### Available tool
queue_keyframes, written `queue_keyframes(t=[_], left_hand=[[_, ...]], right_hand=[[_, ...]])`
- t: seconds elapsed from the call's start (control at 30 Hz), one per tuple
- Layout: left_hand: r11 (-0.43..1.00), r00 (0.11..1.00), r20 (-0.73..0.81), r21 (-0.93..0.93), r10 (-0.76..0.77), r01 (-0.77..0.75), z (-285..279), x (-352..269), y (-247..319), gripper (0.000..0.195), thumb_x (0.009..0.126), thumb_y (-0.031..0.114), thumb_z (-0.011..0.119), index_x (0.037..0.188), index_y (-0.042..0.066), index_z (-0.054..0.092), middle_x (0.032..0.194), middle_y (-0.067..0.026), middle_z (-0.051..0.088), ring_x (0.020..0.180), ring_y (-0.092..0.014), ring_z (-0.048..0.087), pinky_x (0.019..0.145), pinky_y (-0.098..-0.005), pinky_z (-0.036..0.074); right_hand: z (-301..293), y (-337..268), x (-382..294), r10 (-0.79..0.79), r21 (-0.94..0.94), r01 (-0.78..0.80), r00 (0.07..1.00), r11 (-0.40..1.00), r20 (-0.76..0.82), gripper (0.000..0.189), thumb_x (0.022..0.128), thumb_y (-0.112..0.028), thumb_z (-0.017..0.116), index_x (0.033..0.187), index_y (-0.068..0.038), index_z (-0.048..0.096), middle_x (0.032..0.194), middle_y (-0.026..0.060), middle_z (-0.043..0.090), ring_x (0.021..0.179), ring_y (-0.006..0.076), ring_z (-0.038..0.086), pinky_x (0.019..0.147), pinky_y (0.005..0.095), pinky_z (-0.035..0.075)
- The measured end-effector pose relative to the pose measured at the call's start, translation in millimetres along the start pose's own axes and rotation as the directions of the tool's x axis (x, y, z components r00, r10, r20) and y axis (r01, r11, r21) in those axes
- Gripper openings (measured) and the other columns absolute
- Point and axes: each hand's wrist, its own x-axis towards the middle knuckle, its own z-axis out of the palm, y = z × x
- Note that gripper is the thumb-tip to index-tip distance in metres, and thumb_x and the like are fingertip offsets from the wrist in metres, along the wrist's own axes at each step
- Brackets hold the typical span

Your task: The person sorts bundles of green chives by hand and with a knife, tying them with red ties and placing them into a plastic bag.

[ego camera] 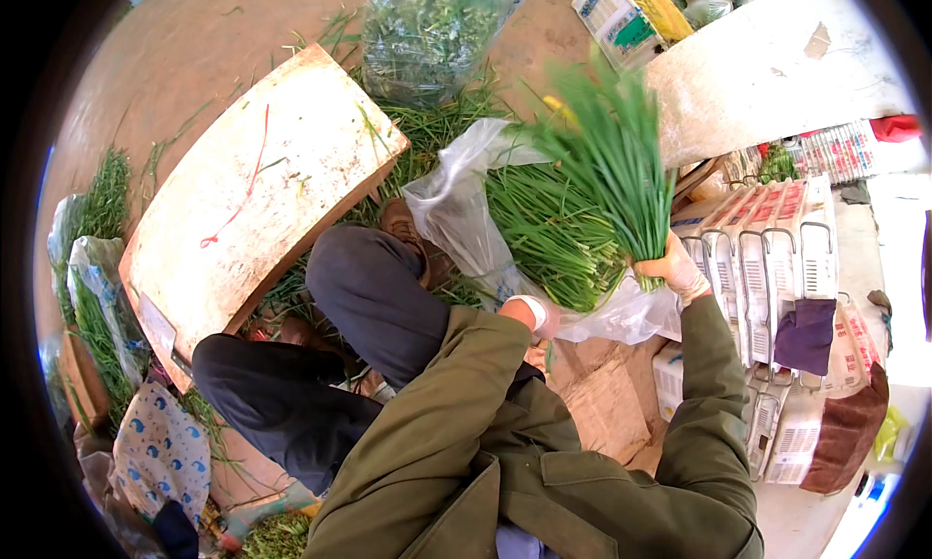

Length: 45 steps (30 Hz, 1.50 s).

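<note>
My right hand (673,269), in what looks like a thin pale glove, grips a bunch of long green garlic chives (619,166) by its stem ends. The leaves fan up and away, their tips blurred. Beneath and beside them, a pile of similar chives (546,231) lies in a clear plastic bag (455,195) spread wide around it. My left hand (540,317), with a white band at the wrist, is at the bag's near edge below the pile. Its fingers are mostly hidden, so whether it pinches the plastic cannot be seen.
A worn wooden board (269,188) with a red string (251,188) stands left of my knees. Beyond it sits a full bag of greens (437,42). Stacked white plastic baskets (764,260) crowd my right side. Loose leaves litter the floor, and a pale slab (772,71) spans the upper right.
</note>
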Motion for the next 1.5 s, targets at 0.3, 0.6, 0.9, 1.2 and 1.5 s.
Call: queue_keyframes(t=[0.3,0.6,0.9,1.2,1.5], left_hand=[[0.995,0.999,0.051,0.104,-0.016,0.011,50,45,-35,0.044,0.090,0.031,0.066,0.121,0.001,0.076,0.123,-0.0181,0.075,0.111,-0.036,0.071,0.091,-0.0483,0.055],[0.988,0.995,0.013,-0.121,-0.096,0.097,21,-9,-24,0.054,0.080,0.040,0.079,0.120,0.004,0.078,0.117,-0.0161,0.078,0.105,-0.036,0.073,0.089,-0.0473,0.056],[0.910,0.876,-0.349,-0.360,-0.334,0.204,5,-18,-45,0.039,0.086,0.018,0.059,0.114,-0.003,0.076,0.120,-0.0287,0.072,0.110,-0.040,0.073,0.092,-0.0451,0.057],[-0.092,0.734,-0.677,-0.729,-0.053,-0.678,-34,-68,-5,0.077,0.089,0.045,0.082,0.148,0.005,0.054,0.143,-0.0072,0.062,0.131,-0.022,0.058,0.109,-0.0377,0.045],[-0.339,0.493,-0.836,-0.403,-0.241,-0.850,-37,-89,-8,0.062,0.085,0.013,0.085,0.141,0.003,0.059,0.139,-0.0106,0.064,0.123,-0.027,0.064,0.108,-0.0423,0.051]], right_hand=[[30,-6,4,-0.338,0.425,0.408,0.912,0.808,-0.233,0.065,0.075,-0.021,0.084,0.131,0.003,0.061,0.108,0.0128,0.071,0.099,0.0264,0.068,0.087,0.0397,0.058],[64,70,52,0.166,0.916,0.017,0.982,0.400,-0.091,0.043,0.088,-0.011,0.069,0.128,0.005,0.061,0.113,0.0161,0.070,0.094,0.0284,0.070,0.083,0.0427,0.061],[75,91,39,0.190,0.975,-0.158,0.973,0.155,0.127,0.059,0.091,-0.021,0.068,0.139,0.008,0.050,0.119,0.0174,0.065,0.097,0.0284,0.068,0.084,0.0431,0.059],[98,46,-39,0.022,0.473,0.066,0.984,0.879,-0.177,0.052,0.081,-0.011,0.073,0.131,0.001,0.064,0.101,0.0129,0.075,0.085,0.0241,0.074,0.081,0.0355,0.062],[187,7,-36,-0.261,-0.505,0.066,0.909,0.861,-0.326,0.107,0.073,-0.018,0.082,0.160,-0.001,0.024,0.130,0.0295,0.063,0.119,0.0450,0.066,0.099,0.0461,0.053]])
